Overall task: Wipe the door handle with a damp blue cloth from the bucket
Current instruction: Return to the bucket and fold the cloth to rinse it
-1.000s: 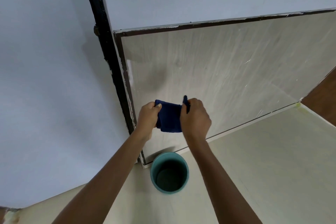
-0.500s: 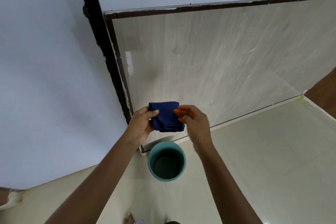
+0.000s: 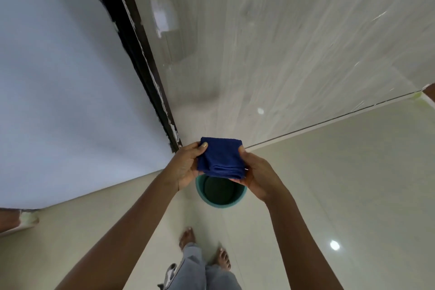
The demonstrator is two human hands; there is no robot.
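We see the blue cloth (image 3: 220, 158) folded into a thick square, at about 6 o'clock of frame centre, held in the air directly over the bucket (image 3: 220, 192). Left hand (image 3: 186, 165) grips its left edge, thumb on top near the upper corner, fingers hidden under the fabric. Right hand (image 3: 257, 175) cups the right and lower edge from beneath; its fingertips are mostly hidden behind the cloth. Both closed on the cloth.

Bucket: teal, on the floor (image 3: 341, 183), upper rim covered by cloth and hands. Inside reads dark; we can't tell whether it holds water. Cloth dampness also not readable.

Door handle: not in frame. Door panel (image 3: 270, 42) fills 12 to 2 o'clock, cut off at top and right edge. Dark door frame (image 3: 131, 49) runs from 11 o'clock down to the left hand. Wall (image 3: 58, 89) at 9 o'clock.

At 6 o'clock, two bare feet and grey trouser legs (image 3: 202, 271), cropped by the bottom edge.

Versus half a second ago: right hand has gone from open, fingers just off the cloth, to closed under it. View has tipped down; the door's top edge is out of frame, feet now in.

No writing or labels readable anywhere.
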